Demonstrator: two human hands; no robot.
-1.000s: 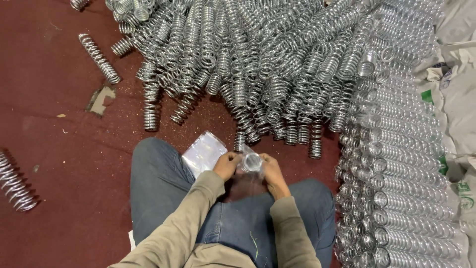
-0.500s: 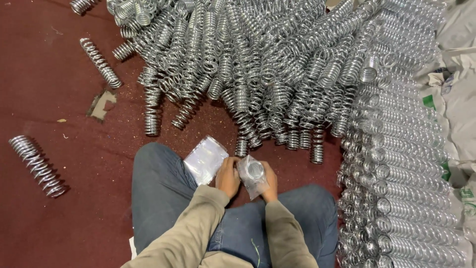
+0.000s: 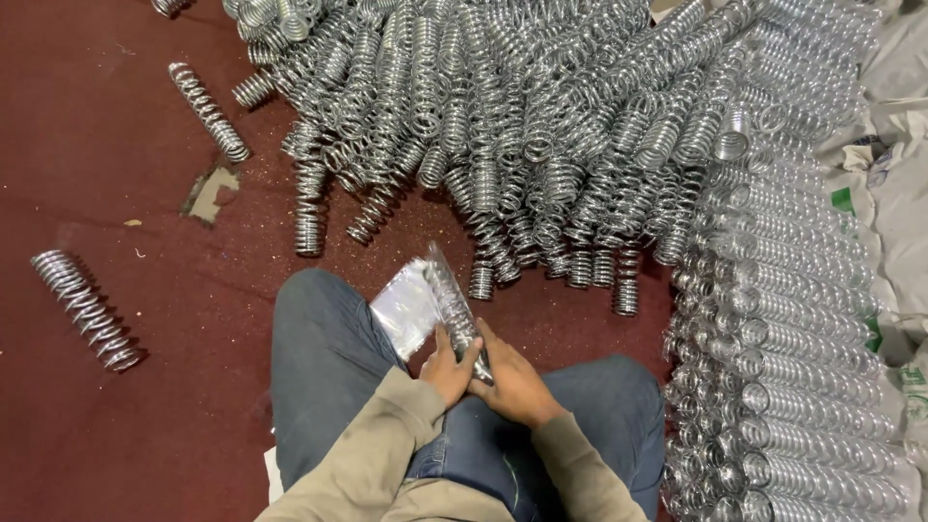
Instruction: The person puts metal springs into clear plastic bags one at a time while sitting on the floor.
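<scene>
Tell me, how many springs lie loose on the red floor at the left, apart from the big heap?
2: one spring lies alone at the far left, another spring sits higher up, just left of the heap. More may lie outside the frame.

Between both hands, left hand point(image 3: 447, 367) and right hand point(image 3: 510, 382) touching, a bagged spring point(image 3: 454, 309) pointing toward 11 o'clock. Under it, toward 10, a bag stack point(image 3: 404, 309) on the left knee point(image 3: 324, 329). At 12, a spring heap point(image 3: 503, 126). At 3, bagged rows point(image 3: 793, 329). At 9, a loose spring point(image 3: 85, 309) on the floor point(image 3: 116, 174).
</scene>
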